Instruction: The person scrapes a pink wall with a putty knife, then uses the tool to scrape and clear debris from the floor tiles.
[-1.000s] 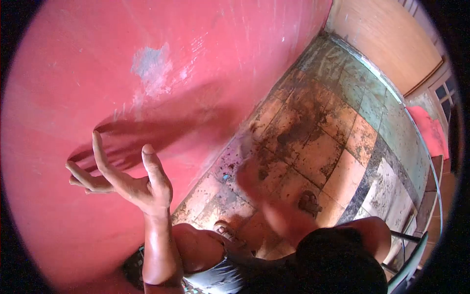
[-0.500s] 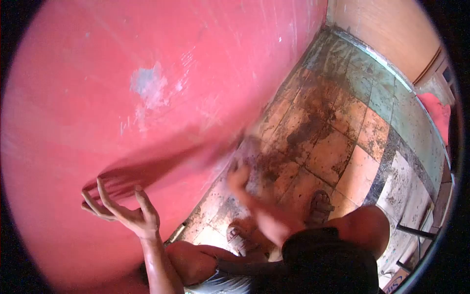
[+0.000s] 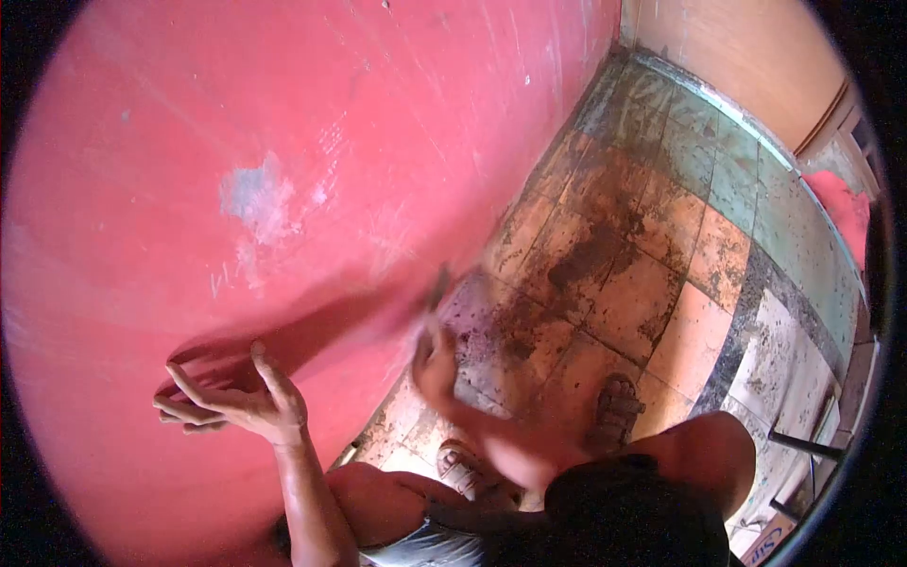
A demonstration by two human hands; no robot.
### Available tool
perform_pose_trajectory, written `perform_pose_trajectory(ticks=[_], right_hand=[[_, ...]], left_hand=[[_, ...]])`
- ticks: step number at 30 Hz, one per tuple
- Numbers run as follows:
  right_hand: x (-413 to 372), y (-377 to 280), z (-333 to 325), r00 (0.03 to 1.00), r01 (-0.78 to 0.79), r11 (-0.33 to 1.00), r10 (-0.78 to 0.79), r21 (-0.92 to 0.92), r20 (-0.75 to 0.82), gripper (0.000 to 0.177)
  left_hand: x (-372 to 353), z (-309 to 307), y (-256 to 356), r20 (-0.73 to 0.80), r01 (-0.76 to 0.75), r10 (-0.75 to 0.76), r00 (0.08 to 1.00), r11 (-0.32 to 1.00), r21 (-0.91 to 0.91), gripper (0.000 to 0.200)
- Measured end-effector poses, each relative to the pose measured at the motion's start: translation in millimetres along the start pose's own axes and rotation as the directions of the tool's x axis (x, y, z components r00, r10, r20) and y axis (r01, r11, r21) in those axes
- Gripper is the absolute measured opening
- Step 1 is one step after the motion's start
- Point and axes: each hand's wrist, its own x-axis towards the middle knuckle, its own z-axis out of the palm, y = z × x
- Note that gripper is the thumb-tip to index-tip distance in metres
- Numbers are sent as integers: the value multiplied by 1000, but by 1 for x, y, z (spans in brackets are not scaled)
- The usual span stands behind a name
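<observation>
Evidently, a narrow hand tool (image 3: 440,285) was central: it projected beyond our right hand (image 3: 435,364), close to the foot of the pink-red wall (image 3: 113,283), too blurred for us to tell its kind or whether its tip touched the paint. Our right fingers seemed curled round its near end; handling it well, we judged, called for a firm grip, a steady wrist and a shallow angle, lest it skid or gouge. Our left hand (image 3: 241,402) held nothing, its fingers spread beside the wall, and we could not tell whether they touched. Bracing that palm flat, clear of the tool's path, seemed best. A long shadow (image 3: 283,345) darkened the wall between both hands, so shifting to light it looked wise. Farther up was a bare grey patch (image 3: 253,194). To the right, grimy orange tiles (image 3: 624,293) lay around our right sandal (image 3: 619,406), and sure footing mattered on such a stained floor.
</observation>
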Motion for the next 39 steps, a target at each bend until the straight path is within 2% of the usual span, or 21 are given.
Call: perform_pose_trajectory(ticks=[2,4,5,6,7,10,12,15,17,18,19,21,22,23,24,25,28,29,31,34,39], right_hand=[[-39,-67,-6,997,18,999,-21,48,71,38],[-25,-54,4,999,33,999,-35,30,42,40],[-3,-47,8,998,47,999,-48,18,32,41],[38,-41,10,998,-53,994,57,91,-40,38],[85,-32,4,988,-152,957,147,246,39,29],[154,-6,-6,987,-160,975,155,156,41,40],[120,-12,4,997,-78,978,74,193,24,40],[44,-21,4,998,53,998,-55,42,32,41],[28,-20,-6,993,115,987,-109,116,-54,39],[38,1,-14,1000,-4,993,5,115,-12,44],[75,5,-33,985,137,969,-156,-207,-77,46],[170,33,-78,999,32,988,-34,-153,-8,32],[217,54,-102,983,162,963,-177,-215,-50,20],[270,55,-139,990,23,975,8,-220,139,15],[304,38,-168,987,-30,841,110,-540,115,20],[350,66,-199,950,200,781,-9,-591,311,28],[407,56,-268,785,-65,797,413,-601,462,40],[412,66,-283,826,94,641,376,-761,419,39],[412,90,-299,888,333,182,270,-925,373,36],[416,81,-321,769,423,70,500,-903,399,34],[423,123,-340,827,216,72,517,-974,221,38]], left_hand=[[0,1,-2,-21,-18,17,1000,1000,-20,104],[1,-1,-5,-6,-61,61,998,997,-52,104],[1,-3,-6,9,-81,82,997,994,-74,104],[1,-5,-7,16,-98,100,995,990,-98,105],[-2,-8,-9,44,-93,96,994,993,-69,104],[-3,-9,-12,55,-78,78,995,997,-12,105],[-5,-1,-10,27,-55,56,998,998,-37,106],[-4,8,0,-48,-35,30,998,995,-95,108],[0,12,0,-92,-60,49,995,991,-123,107],[4,11,2,-91,-74,61,994,988,-139,106],[7,9,5,-88,-75,62,994,984,-159,105],[8,-1,13,-40,-54,46,998,974,-221,102],[8,-5,16,-18,-29,25,1000,964,-264,101],[10,-8,20,0,-9,9,1000,953,-303,101],[12,-10,24,13,6,-2,1000,941,-338,101],[13,-11,26,22,25,-19,1000,952,-305,103],[11,-7,27,5,8,-7,1000,968,-252,103],[9,-4,26,-14,-4,1,1000,966,-259,104],[10,-3,26,-6,22,-24,1000,968,-251,104],[11,-4,26,7,25,-24,1000,956,-294,105],[5,-13,25,79,8,7,997,982,-191,105]])
